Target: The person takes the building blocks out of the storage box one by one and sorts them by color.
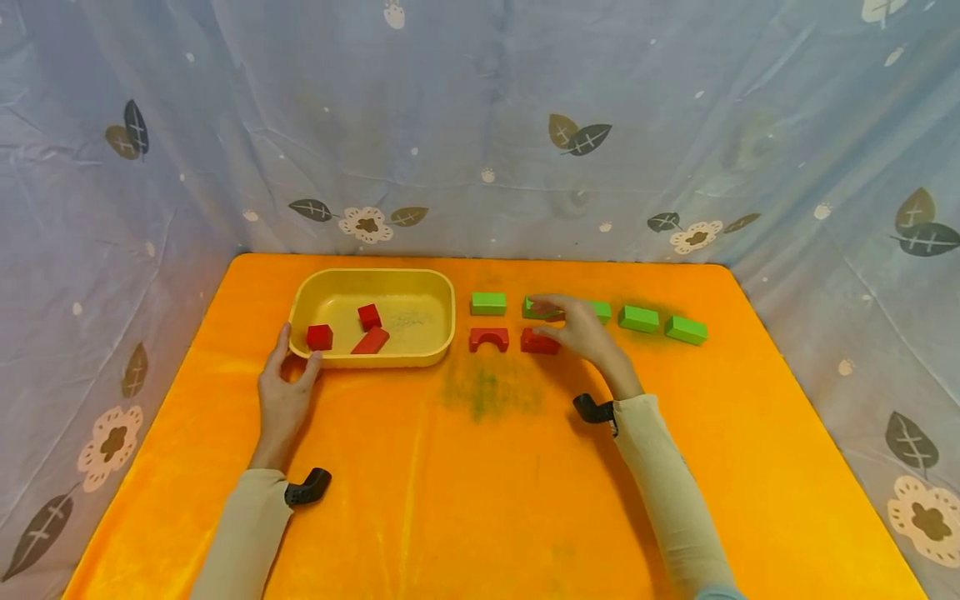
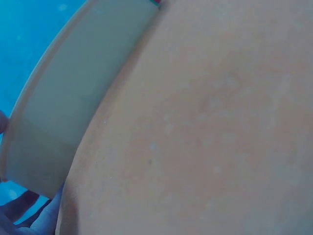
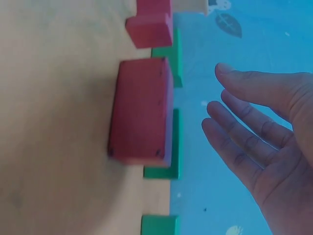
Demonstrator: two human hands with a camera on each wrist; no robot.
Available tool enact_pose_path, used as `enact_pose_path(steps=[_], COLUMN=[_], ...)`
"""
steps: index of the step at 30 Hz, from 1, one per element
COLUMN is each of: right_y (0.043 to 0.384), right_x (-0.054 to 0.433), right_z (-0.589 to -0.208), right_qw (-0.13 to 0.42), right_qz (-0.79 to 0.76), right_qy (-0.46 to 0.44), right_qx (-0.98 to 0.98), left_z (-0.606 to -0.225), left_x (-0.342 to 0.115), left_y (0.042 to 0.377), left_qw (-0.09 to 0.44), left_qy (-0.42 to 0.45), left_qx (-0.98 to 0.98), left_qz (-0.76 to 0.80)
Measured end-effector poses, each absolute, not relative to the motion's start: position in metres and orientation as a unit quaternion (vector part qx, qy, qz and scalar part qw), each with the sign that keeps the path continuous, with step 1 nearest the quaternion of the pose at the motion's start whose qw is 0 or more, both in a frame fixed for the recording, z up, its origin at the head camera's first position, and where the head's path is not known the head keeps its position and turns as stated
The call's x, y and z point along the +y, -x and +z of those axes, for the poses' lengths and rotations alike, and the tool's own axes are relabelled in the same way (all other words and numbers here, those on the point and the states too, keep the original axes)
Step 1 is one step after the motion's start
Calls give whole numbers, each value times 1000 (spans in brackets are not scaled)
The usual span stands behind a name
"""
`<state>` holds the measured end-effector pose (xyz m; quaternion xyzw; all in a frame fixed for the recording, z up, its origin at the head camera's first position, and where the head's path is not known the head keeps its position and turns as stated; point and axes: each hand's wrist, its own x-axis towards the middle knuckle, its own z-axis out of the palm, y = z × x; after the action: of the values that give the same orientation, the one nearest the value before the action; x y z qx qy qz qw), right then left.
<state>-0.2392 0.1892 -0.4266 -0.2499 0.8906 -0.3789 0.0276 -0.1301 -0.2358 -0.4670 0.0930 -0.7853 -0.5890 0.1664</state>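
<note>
At the left stands a yellow tray, with two red cubes and a flat red block inside. My left hand holds the tray's near-left corner, thumb at the front wall and fingers along the left side. Over a red rectangular block, my right hand hovers with thumb and fingers apart and nothing between them. In the right wrist view that red block lies clear of the fingers. Just left of it sits a red arch block.
Behind the red blocks runs a row of several green blocks, reaching right to an angled one; my right hand partly covers some. The orange tabletop meets a patterned blue-grey curtain at the back and sides.
</note>
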Motion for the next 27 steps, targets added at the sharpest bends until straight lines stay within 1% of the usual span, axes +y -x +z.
enact_pose_path(steps=[3,12,15,20,27], right_y=[241,246,247,248,251], right_x=[181,152,141,119,85], right_z=[-425,-416,-412,-404,-399], right_qw=[32,43,43,37,40], right_qz=[-381,-396,-399,-396,-406], right_qy=[253,274,283,311,347], right_qx=[889,876,871,863,844], left_z=[-455,-449,-458,-484,-488], left_x=[-230,-230,-235,-246,-246], left_y=[125,122,125,135,138], left_qw=[163,169,173,180,173], left_qy=[-92,-90,-88,-89,-90], left_qx=[-783,-783,-784,-787,-792], left_qz=[-593,-592,-590,-583,-578])
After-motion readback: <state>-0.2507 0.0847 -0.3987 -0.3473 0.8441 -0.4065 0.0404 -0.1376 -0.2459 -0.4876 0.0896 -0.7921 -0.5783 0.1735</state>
